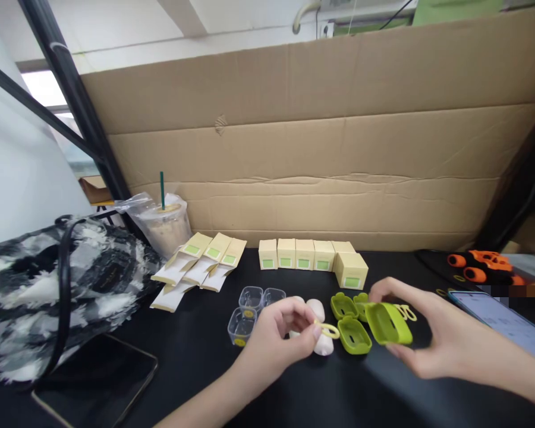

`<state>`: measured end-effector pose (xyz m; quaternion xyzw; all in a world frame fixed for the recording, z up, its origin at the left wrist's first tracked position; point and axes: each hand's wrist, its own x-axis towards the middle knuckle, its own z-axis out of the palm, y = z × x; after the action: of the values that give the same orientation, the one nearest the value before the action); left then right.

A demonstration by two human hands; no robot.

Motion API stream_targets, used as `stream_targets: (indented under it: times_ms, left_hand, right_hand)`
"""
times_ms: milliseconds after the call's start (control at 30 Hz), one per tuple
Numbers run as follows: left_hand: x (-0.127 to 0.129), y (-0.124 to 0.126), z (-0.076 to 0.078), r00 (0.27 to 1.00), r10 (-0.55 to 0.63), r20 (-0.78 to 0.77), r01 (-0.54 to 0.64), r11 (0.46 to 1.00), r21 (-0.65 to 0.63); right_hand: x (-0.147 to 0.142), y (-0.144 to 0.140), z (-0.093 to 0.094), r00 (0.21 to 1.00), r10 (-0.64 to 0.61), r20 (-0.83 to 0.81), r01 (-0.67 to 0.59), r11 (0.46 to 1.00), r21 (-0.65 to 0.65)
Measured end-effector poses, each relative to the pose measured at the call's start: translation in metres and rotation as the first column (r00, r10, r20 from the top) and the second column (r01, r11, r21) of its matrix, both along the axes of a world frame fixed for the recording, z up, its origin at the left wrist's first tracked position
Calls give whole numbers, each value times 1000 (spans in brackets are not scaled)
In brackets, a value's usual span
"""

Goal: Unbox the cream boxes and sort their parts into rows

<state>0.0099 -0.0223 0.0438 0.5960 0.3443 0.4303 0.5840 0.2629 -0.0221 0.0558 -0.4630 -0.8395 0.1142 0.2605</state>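
Observation:
Between the thumb and fingers of my left hand [289,333] is a small pale-yellow loop [330,331]. My right hand [417,333] grips a green earphone case cover [387,324] by its edges, its hollow side showing. Just left of that cover, another green case cover [354,337] lies spread out on the black table. Several white rounded pieces [323,345] sit under and behind my left fingers, partly hidden. Clear plastic boxes [242,326] stand beyond my left wrist. Past my right fingers lie more pale-yellow loops [408,312].
Small cream boxes [305,254] stand in a row near the cardboard wall [294,148]. Flattened cartons [198,267] lie left of them, by a bagged drink cup [164,229]. A fluffy bag [27,297] and dark tablet [98,380] occupy the left; a phone [499,321] and orange toy car [485,266] the right.

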Motion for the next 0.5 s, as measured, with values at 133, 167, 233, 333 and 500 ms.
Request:
stream_targets:
  times_ms: [133, 167, 233, 333, 500]
  left_hand:
    - [3, -4, 0, 995, -44, -89, 47, 998, 31]
    - [4, -5, 0, 992, -56, -109, 60, 998, 34]
    - [5, -7, 0, 989, -71, -133, 77, 996, 43]
    - [5, -8, 0, 985, -76, -155, 86, 995, 54]
    - [7, -9, -3, 979, -80, -188, 84, 996, 11]
  right_hand:
    - [28, -4, -17, 1000, 10, 22, -5, 978, -209]
    - [33, -7, -24, 1000, 4, 0, -4, 965, -262]
    - [43, -11, -36, 999, 0, -50, -16, 948, -317]
    - [51, -14, -49, 998, 6, -64, -24, 959, -281]
    - [49, -6, -60, 995, -37, -89, 19, 980, -198]
